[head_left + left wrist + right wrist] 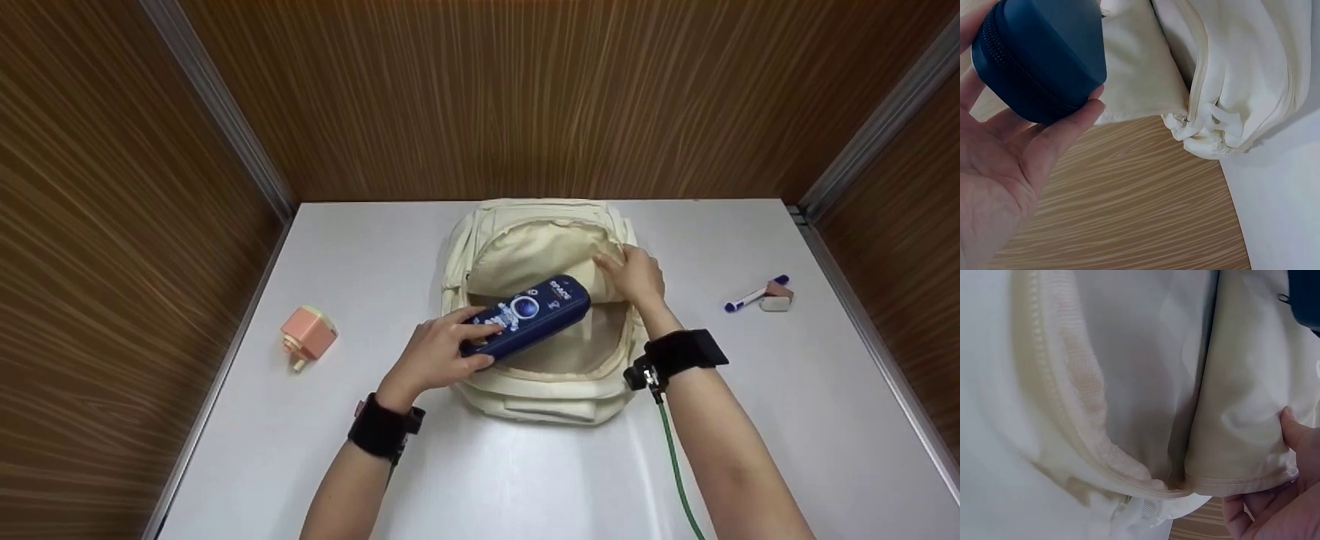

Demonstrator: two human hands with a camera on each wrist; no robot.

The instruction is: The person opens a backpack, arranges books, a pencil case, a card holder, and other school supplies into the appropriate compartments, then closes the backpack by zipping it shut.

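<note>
A cream backpack (555,409) lies on the white table with its main compartment unzipped and gaping. My left hand (439,349) grips a navy zippered pencil case (551,315) with space pictures, thumb on one side and fingers over the top. The case is tilted over the bag's opening, its far end up toward the right. With my right hand (637,277) I pinch the edge of the raised flap at the opening's right side. The right wrist view shows the thumb on the lining (1252,382) and the fingers behind the zipper edge (1235,486).
A pink box-shaped sharpener-like object with a crank (309,332) sits at the left. On the right lie a white and blue marker (750,298) and a small eraser (775,304). Wood-grain panels (480,97) enclose the table's back and sides. A green cable (675,465) trails from the right wrist.
</note>
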